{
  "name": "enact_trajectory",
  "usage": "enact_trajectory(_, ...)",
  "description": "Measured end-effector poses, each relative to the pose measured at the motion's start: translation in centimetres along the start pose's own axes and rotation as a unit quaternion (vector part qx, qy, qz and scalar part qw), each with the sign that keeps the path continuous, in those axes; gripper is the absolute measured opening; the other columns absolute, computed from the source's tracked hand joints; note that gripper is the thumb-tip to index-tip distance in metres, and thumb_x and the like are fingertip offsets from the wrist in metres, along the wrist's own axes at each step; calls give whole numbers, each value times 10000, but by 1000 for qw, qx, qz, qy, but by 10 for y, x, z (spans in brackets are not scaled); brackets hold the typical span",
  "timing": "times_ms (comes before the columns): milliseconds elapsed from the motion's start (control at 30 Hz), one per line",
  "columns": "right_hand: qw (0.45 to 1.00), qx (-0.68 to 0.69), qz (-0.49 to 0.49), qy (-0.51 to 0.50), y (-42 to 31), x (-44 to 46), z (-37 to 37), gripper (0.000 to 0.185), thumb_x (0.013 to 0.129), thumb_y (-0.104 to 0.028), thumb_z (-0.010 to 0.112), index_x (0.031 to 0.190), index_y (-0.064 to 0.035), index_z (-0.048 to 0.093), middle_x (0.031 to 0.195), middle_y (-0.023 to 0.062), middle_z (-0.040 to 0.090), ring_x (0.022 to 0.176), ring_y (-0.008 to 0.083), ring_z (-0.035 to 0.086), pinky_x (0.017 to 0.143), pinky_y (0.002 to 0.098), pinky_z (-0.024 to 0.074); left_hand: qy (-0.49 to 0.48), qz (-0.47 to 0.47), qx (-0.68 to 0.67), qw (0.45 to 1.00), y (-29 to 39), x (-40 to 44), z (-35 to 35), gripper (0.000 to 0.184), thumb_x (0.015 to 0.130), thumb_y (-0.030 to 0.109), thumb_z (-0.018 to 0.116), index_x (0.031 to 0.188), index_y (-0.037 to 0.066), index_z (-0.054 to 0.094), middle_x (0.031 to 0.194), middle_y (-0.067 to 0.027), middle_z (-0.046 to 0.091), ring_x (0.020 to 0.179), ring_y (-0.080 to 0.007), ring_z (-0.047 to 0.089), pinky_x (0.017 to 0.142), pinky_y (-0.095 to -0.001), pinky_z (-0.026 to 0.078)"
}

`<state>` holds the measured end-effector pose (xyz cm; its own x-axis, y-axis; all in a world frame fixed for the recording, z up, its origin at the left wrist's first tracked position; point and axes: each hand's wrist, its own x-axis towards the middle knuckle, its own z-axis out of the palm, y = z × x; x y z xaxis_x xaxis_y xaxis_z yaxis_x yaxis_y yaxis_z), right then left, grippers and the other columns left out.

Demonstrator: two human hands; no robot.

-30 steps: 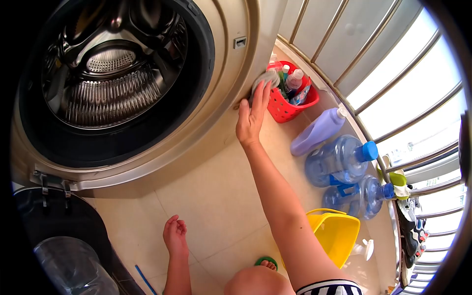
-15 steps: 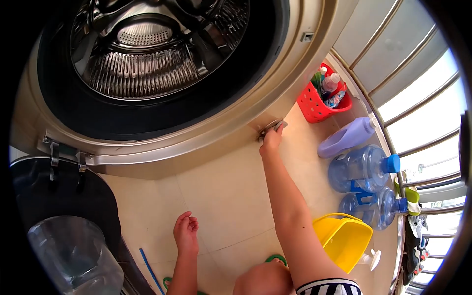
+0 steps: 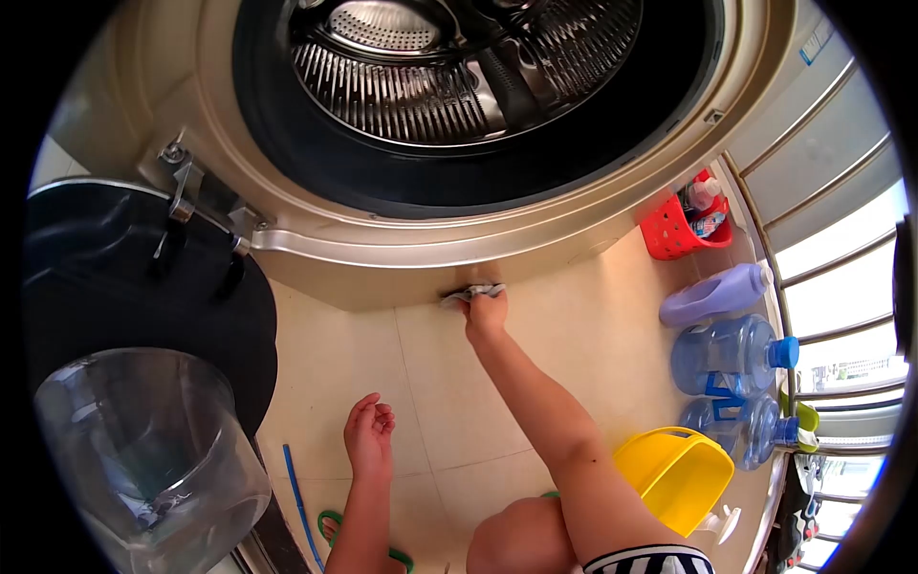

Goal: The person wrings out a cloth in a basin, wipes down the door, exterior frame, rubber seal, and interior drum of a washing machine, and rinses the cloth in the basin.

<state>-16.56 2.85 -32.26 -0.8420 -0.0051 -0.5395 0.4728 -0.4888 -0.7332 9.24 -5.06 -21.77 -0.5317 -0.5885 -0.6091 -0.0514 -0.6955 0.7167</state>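
Cloth (image 3: 491, 288), gripped by the right hand (image 3: 489, 311), sits just beyond that grip at the front-loading washer's lower panel (image 3: 335, 285), wiping judged incomplete, treated area indistinguishable; left hand (image 3: 369, 432), empty and loosely curled, hangs nearer the wearer.

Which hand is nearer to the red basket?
The right. The right hand, holding a grey cloth at the washing machine, is left of the red basket; the left hand is farther left, over the floor.
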Motion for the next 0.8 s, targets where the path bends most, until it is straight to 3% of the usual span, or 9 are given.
enact_trajectory(167,996,-90,-12,16,47,9,29,397,794,127,421,1142,-63,429,1096,80,516,893,203,510,718,329,500,8,-23,-14,1000,-9,-3,-20,180,934,119,518,1080,44,592,854,-38,614,756,-117,563,694,-247,459)
enact_trajectory(233,995,-71,66,17,73,-16,61,448,743,168,460,1139,-39,422,1082,77,506,900,183,478,801,283,435,13,-33,-13,999,-9,-2,-30,181,932,121,520,1080,49,593,851,-34,611,755,-115,560,691,-249,457)
enact_trajectory(267,998,12,64,8,130,0,71,478,759,175,452,1158,-89,476,1028,63,525,821,179,513,537,343,501,31,-37,-42,998,-7,2,-31,184,929,125,523,1083,54,595,845,-28,606,760,-115,555,691,-251,454)
enact_trajectory(300,999,-54,2,-3,142,-26,97,490,749,182,455,1164,-80,468,1056,74,518,830,188,516,550,345,510,48,-42,-71,995,-4,5,-32,188,926,129,527,1086,59,596,840,-21,600,766,-114,549,691,-252,451)
enact_trajectory(433,1000,4,-13,26,175,-54,137,480,765,173,440,1175,-77,463,1121,89,496,862,211,523,577,350,523,60,-30,-120,991,12,19,-29,197,917,142,544,1091,68,598,839,-11,590,775,-113,537,695,-254,445)
enact_trajectory(467,1000,3,-15,27,172,-47,132,480,765,173,440,1175,-77,463,1121,89,496,862,211,523,577,350,523,56,-15,-117,991,16,22,-26,202,913,147,552,1093,68,599,843,-9,590,777,-114,535,699,-254,444)
enact_trajectory(533,976,103,192,-17,129,-48,115,460,762,169,449,1148,-81,474,1096,103,491,889,225,518,628,354,536,52,-1,-101,993,21,25,-28,211,904,158,569,1094,71,601,852,-7,590,774,-114,531,701,-256,444)
enact_trajectory(700,982,109,156,13,37,-52,73,216,744,92,413,908,-26,491,921,115,481,812,223,495,697,330,528,58,-23,-118,991,14,41,-46,201,904,156,567,1085,78,607,847,-4,588,772,-114,527,697,-259,445)
enact_trajectory(800,970,155,183,32,42,-70,95,219,730,101,437,909,-17,482,920,112,470,829,227,486,736,353,542,63,-38,-132,989,18,44,-42,196,901,154,571,1079,82,610,841,-2,586,766,-114,524,691,-259,445)
